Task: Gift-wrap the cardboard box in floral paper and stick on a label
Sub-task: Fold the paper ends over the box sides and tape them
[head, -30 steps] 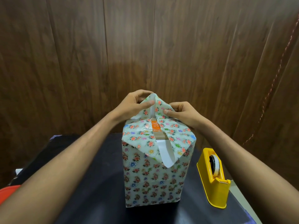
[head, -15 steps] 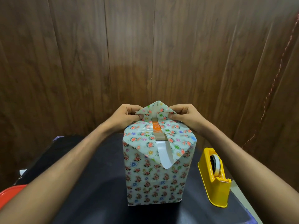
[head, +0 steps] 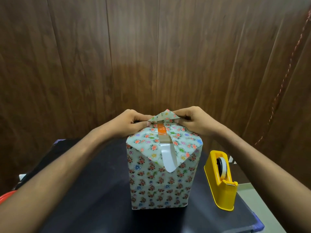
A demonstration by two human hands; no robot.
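Both my hands pinching the far triangular flap (head: 164, 116) of floral paper, left hand (head: 133, 122) and right hand (head: 193, 121) either side, wrapped box (head: 161, 175) upright on black table (head: 101, 190), yellow tape dispenser (head: 221, 180) just beside it.

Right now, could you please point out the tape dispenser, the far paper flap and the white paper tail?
tape dispenser (head: 224, 193): head view, yellow side wall.
far paper flap (head: 165, 115): head view, its floral triangle.
white paper tail (head: 168, 159): head view, mid-strip.

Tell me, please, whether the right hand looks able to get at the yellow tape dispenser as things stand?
Probably yes: the tape dispenser stands in the open beside the wrapped box, just under the right forearm, with nothing between. But the right hand is pinching the far paper flap and must release it first.
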